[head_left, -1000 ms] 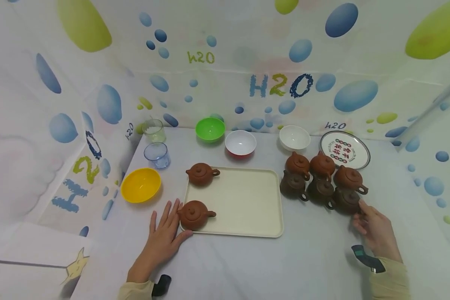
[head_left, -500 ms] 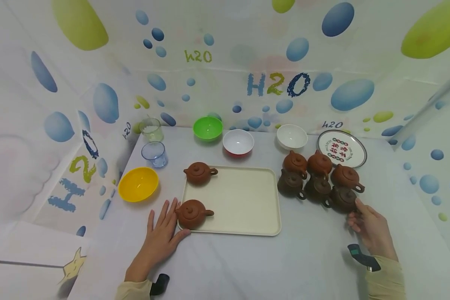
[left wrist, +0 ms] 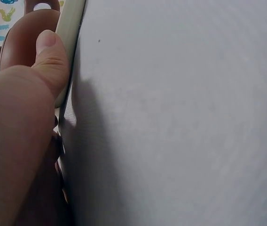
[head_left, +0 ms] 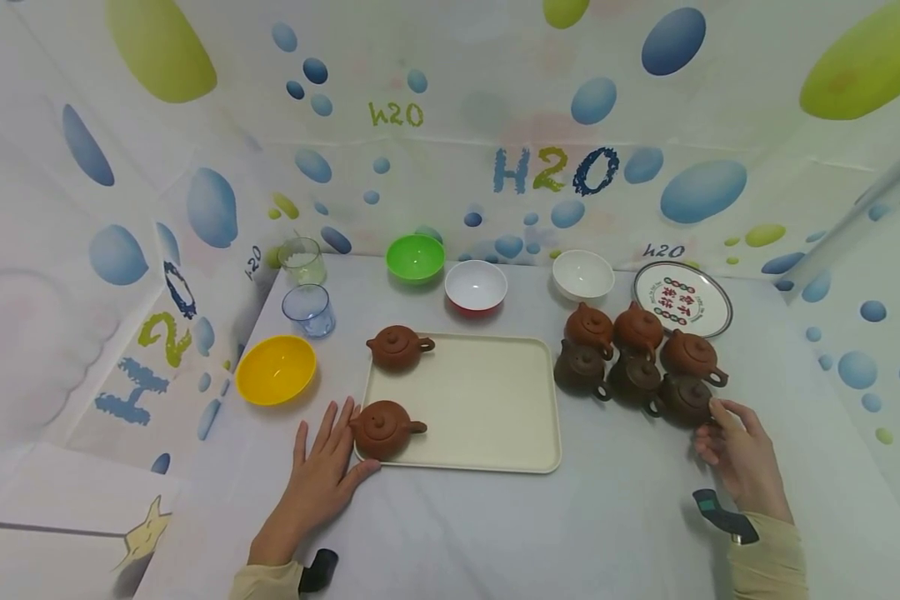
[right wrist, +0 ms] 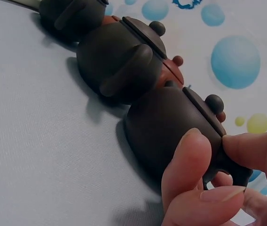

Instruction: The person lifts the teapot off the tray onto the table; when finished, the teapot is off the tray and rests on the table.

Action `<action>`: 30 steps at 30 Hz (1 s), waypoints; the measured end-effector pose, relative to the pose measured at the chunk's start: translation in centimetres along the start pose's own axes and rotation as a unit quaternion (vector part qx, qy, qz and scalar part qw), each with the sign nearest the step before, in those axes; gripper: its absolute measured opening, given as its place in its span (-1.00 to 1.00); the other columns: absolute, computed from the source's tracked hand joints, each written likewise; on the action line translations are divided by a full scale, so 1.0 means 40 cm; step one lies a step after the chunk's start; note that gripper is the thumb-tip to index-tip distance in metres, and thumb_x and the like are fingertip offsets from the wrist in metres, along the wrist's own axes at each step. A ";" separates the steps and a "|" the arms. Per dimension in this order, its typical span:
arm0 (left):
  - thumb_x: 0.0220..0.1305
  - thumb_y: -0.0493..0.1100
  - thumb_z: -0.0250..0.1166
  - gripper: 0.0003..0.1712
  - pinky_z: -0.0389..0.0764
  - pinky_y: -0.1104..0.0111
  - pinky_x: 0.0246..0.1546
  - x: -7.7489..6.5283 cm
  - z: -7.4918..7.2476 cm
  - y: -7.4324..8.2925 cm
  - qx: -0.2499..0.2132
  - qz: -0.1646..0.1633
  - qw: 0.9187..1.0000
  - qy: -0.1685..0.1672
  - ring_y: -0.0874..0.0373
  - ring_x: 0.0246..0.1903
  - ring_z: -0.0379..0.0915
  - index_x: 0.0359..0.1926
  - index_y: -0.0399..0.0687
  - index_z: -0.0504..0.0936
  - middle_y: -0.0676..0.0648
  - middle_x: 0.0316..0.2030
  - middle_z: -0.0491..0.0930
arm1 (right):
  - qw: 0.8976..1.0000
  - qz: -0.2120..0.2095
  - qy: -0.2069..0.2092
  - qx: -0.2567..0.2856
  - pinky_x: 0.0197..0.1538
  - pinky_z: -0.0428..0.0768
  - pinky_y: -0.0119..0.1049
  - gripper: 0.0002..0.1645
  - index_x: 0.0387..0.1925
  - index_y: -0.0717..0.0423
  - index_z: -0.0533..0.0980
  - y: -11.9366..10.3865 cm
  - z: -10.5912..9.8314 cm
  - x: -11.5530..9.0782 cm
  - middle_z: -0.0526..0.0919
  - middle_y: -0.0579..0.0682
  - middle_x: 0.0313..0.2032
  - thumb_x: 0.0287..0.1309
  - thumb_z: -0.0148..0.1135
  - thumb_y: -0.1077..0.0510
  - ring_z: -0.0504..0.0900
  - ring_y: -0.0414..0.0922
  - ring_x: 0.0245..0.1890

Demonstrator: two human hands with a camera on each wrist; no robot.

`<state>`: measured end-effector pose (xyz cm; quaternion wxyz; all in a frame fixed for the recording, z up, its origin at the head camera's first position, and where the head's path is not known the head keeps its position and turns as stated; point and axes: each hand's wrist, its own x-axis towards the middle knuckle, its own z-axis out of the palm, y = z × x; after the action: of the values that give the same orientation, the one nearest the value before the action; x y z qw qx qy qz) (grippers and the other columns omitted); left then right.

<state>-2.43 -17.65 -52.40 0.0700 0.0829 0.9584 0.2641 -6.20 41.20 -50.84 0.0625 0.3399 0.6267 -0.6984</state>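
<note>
In the head view my left hand (head_left: 318, 487) lies with spread fingers at the near left corner of a cream tray (head_left: 487, 404). Its thumb touches the tray's edge, beside a reddish-brown clay teapot (head_left: 381, 431) on the tray; the left wrist view shows this thumb (left wrist: 52, 61) closely. A second reddish-brown teapot (head_left: 396, 347) sits at the tray's far left corner. On the right, my right hand (head_left: 742, 462) pinches the handle of a dark brown teapot (right wrist: 164, 125) standing on the table, with fingers and thumb around the handle.
Two more dark teapots (head_left: 634, 379) and several reddish ones (head_left: 638, 328) crowd beside the held teapot. Behind them lies a round patterned plate (head_left: 682, 300). White (head_left: 582, 277), red-and-white (head_left: 476, 287), green (head_left: 416, 258) and yellow (head_left: 277, 371) bowls and two glasses (head_left: 309, 312) line the back and left.
The head view has shifted slightly. Both hands and the teapots keep nearly the same places, with the right hand still at the dark teapot's handle.
</note>
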 end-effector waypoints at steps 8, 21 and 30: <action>0.48 0.20 0.30 0.06 -0.53 -0.31 0.65 -0.002 -0.004 -0.002 0.004 -0.011 1.000 -0.008 -0.26 0.74 -0.35 0.66 -0.34 0.09 -0.23 0.75 -0.11 | 1.000 -0.006 0.009 -0.006 -0.51 0.52 -0.44 -0.65 0.12 -0.41 0.35 0.001 0.010 0.003 0.63 -0.19 -0.46 0.48 0.24 -0.29 0.63 -0.24 -0.50; 0.47 0.19 0.30 0.04 -0.49 -0.34 0.63 -0.011 -0.014 0.001 -0.001 -0.007 1.000 -0.001 -0.29 0.72 -0.31 0.66 -0.34 0.11 -0.26 0.74 -0.07 | 1.000 -0.002 0.007 -0.019 -0.50 0.52 -0.42 -0.65 0.15 -0.46 0.34 0.005 0.015 0.012 0.63 -0.20 -0.44 0.49 0.20 -0.31 0.64 -0.24 -0.48; 0.47 0.22 0.29 0.08 -0.55 -0.32 0.64 -0.001 0.000 -0.005 0.000 -0.011 1.000 -0.011 -0.27 0.74 -0.36 0.70 -0.25 0.03 -0.22 0.75 -0.12 | 0.998 -0.022 0.041 -0.033 -0.63 0.41 -0.43 -0.20 0.54 -0.53 -0.02 0.030 -0.008 -0.012 0.65 -0.23 -0.45 0.48 0.13 -0.38 0.60 -0.27 -0.53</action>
<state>-2.42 -17.83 -52.52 0.0834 0.0747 0.9583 0.2629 -5.11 41.08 -51.57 0.0323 0.3526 0.6587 -0.6639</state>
